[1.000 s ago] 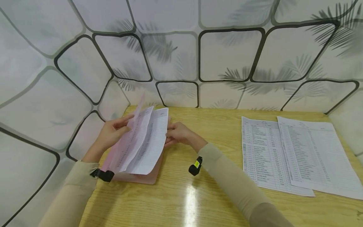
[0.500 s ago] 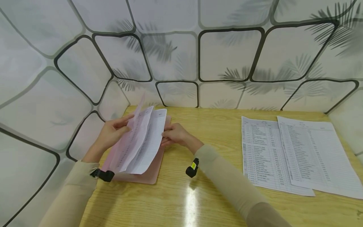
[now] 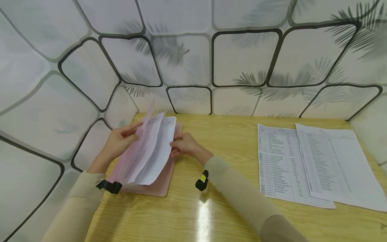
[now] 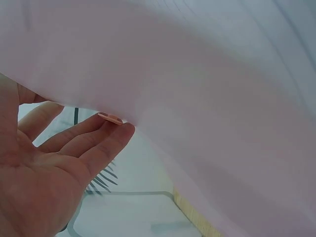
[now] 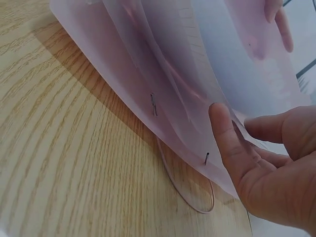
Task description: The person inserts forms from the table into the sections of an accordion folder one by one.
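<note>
A pink folder [image 3: 160, 188] lies on the table at the left with its cover lifted. Inside are white sheets [image 3: 162, 148] printed with rows of text, standing half raised and bowed. My left hand [image 3: 122, 141] pinches the edge of the raised pink cover; the left wrist view has this hand [image 4: 54, 163] beside the translucent pink flap. On the other side, my right hand [image 3: 187, 144] pinches the right edge of the sheets between thumb and fingers. In the right wrist view, a thin elastic cord [image 5: 170, 180] hangs off the folder's edge near that hand [image 5: 271, 168].
Two printed sheets, one [image 3: 278, 161] partly under the other [image 3: 338, 164], lie flat on the right of the wooden table [image 3: 223, 208]. Patterned walls [image 3: 245, 57] close in the back and left sides.
My right hand has shifted a little to the left, and the right edge of the sheets has moved left with it, baring more of the folder. The left hand has stayed in place.
</note>
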Motion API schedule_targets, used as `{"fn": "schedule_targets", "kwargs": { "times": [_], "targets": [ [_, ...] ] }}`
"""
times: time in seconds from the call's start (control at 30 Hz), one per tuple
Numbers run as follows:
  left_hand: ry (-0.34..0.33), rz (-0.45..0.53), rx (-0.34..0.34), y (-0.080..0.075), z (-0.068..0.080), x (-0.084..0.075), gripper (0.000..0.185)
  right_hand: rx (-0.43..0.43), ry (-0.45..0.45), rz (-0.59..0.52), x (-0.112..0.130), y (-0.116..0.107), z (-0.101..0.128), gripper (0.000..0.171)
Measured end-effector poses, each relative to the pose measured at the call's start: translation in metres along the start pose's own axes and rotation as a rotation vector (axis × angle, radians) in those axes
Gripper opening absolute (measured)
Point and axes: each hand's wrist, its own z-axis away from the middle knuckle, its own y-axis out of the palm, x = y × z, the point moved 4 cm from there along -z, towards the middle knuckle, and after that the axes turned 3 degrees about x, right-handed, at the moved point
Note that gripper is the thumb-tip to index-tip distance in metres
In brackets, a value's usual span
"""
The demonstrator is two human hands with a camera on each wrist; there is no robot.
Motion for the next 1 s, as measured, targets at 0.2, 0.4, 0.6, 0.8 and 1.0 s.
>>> {"fn": "schedule_targets", "kwargs": {
  "times": [0.2,0.4,0.6,0.8,1.0],
  "targets": [
    [-0.005,-0.006,0.002,-0.001,0.0,-0.001,0.05,-0.02,-0.009,0.018,-0.003,0.002,-0.002,0.036],
    [0.001,-0.003,0.0,-0.002,0.0,-0.002,0.05,-0.005,0.006,0.039,-0.007,0.005,-0.005,0.028],
    [0.022,0.016,-0.013,-0.001,-0.001,-0.003,0.049,-0.014,0.0,0.032,-0.008,0.012,-0.006,0.015],
    [0.03,0.026,-0.018,-0.001,-0.002,-0.002,0.049,-0.059,-0.01,0.015,-0.008,0.015,-0.009,0.017],
    [0.032,0.015,-0.027,-0.001,-0.002,-0.003,0.048,-0.111,0.001,0.01,-0.006,0.018,-0.009,0.008]
  ]
}}
